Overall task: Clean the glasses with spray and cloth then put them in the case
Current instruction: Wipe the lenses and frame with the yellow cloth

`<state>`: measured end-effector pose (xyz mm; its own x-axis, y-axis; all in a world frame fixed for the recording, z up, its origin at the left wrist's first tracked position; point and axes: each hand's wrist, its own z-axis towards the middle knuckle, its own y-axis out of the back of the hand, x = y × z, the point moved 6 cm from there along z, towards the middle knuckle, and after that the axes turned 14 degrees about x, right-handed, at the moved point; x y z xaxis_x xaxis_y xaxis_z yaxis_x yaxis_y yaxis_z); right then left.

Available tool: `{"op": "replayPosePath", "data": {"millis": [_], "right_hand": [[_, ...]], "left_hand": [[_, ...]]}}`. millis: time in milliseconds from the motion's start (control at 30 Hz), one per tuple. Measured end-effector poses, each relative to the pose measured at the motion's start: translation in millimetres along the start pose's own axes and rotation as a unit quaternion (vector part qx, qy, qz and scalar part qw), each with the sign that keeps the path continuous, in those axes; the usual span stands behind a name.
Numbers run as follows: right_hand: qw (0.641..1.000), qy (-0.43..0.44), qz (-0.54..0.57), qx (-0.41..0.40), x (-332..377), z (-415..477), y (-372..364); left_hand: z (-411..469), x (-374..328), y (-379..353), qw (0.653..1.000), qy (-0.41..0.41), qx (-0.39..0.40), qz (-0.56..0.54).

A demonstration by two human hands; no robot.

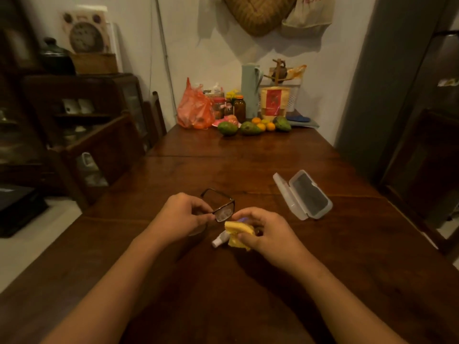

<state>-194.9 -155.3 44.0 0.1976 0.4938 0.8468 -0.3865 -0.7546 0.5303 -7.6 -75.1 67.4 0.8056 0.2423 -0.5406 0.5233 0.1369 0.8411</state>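
A long dark wooden table (223,281) fills most of the view and runs away toward a pale wall. At its far end sits a cluster of things: an orange plastic bag (195,109), a tall pale green jug (250,91), a few jars, a red and tan pouch (274,103), and green and orange fruit (250,127) lined along the front.

Nearer, to the right of the hands, the clear plastic case (304,194) lies open on the table, its lid folded back and its dark inside showing.

Two bare forearms reach in from the bottom edge. The left hand (181,216) is closed on the black-framed glasses (219,204), pinching the frame near one lens and holding them just above the table. The right hand (263,230) is closed around a folded yellow cloth (239,234), which sits just beside the nearer lens; whether it touches the lens cannot be told.

A small white spray bottle (219,240) lies on its side on the table, partly hidden under the cloth and the right hand.
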Motion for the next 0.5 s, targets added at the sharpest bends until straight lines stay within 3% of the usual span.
{"op": "replayPosePath", "data": {"millis": [167, 300, 500], "right_hand": [[0.992, -0.026, -0.124, 0.001, -3, 4, -8], [0.968, -0.048, -0.236, 0.072, -6, 18, -19], [0.958, -0.048, -0.274, 0.069, -4, 39, -22]], "left_hand": [[-9, 6, -7, 1.0, 0.012, -0.019, -0.008], [-17, 16, -7, 0.997, 0.027, -0.035, -0.057], [-21, 26, 1, 0.996, 0.046, -0.051, -0.058]]}}
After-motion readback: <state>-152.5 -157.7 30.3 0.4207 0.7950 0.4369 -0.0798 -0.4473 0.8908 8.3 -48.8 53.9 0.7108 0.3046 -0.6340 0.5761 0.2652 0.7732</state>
